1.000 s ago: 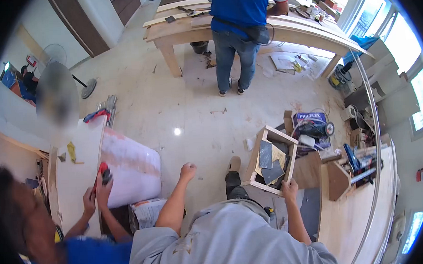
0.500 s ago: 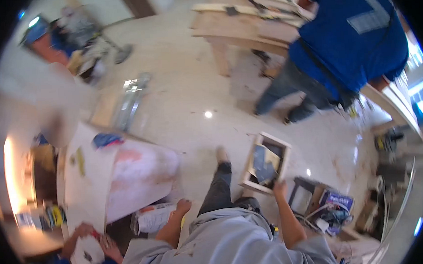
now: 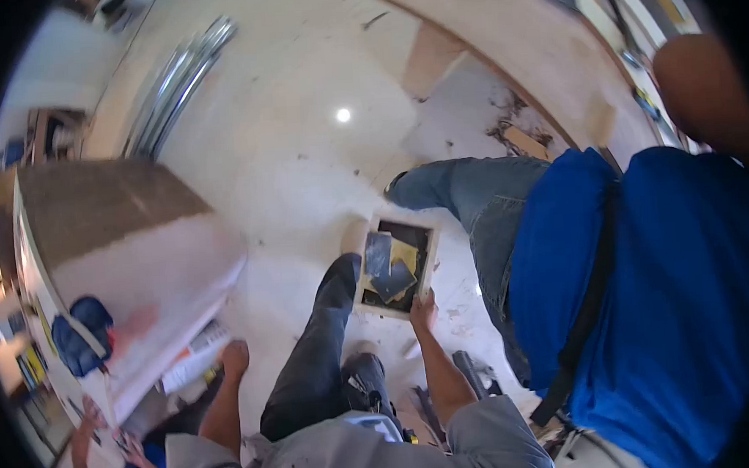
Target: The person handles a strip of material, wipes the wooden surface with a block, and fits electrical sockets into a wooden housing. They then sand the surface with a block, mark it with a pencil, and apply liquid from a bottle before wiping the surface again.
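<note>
At the person's right knee, above the pale polished floor (image 3: 302,153):

1. Change: within the last second the view has swung steeply downward. The shallow pale wooden tray (image 3: 431,261) that sat out to the right now lies at centre frame, just beside the dark trouser leg (image 3: 321,338).
2. Change: the person in a blue shirt and jeans (image 3: 675,303), a second ago well apart at a far table, now fills the right side, just beside the tray.
3. Right hand (image 3: 423,310): grip closed on the tray's near rim, as it was before, so the hold has lasted through the swing.
4. Left hand (image 3: 234,357): fingers curled shut on nothing, near the white curved panel (image 3: 139,272).
5. Tray, appearance: a rectangular open frame holding loose dark grey and yellow sheets (image 3: 391,271) that overlap. Whether it rests on the floor cannot be told.
</note>
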Action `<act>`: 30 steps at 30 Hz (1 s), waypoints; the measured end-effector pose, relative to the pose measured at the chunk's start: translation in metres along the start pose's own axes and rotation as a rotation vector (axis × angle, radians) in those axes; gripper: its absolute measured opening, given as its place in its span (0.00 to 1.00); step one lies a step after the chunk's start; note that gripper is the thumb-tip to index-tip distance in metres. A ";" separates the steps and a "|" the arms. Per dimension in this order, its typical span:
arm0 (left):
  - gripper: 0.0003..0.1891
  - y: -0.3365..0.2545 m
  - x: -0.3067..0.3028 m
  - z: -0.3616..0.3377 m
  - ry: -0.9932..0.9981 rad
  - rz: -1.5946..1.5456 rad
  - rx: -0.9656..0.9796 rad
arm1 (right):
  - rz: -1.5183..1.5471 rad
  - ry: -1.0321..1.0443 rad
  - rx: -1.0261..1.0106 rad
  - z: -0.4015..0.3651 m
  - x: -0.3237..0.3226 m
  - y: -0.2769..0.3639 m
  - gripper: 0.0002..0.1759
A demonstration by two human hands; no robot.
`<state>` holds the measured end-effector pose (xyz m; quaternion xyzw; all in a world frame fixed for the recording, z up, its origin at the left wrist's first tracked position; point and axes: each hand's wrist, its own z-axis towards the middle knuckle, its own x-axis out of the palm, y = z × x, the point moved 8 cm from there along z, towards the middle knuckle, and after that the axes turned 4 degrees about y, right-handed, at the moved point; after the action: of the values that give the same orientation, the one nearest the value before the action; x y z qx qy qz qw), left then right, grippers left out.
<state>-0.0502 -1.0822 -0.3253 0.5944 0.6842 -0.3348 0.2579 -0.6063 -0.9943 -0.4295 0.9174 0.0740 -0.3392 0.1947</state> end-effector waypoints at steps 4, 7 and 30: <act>0.13 -0.073 -0.004 0.009 -0.035 -0.292 -0.025 | 0.025 -0.076 -0.402 -0.008 -0.028 0.046 0.26; 0.13 -0.111 0.010 -0.014 -0.088 -0.527 -0.119 | 0.037 -0.069 -0.538 -0.031 -0.048 0.071 0.25; 0.13 -0.249 -0.005 -0.018 0.106 0.084 0.268 | 0.275 -0.361 0.425 -0.165 -0.130 -0.365 0.24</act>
<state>-0.2940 -1.0886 -0.2723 0.6683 0.6205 -0.3804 0.1536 -0.7050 -0.5939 -0.3426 0.8639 -0.1590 -0.4751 0.0524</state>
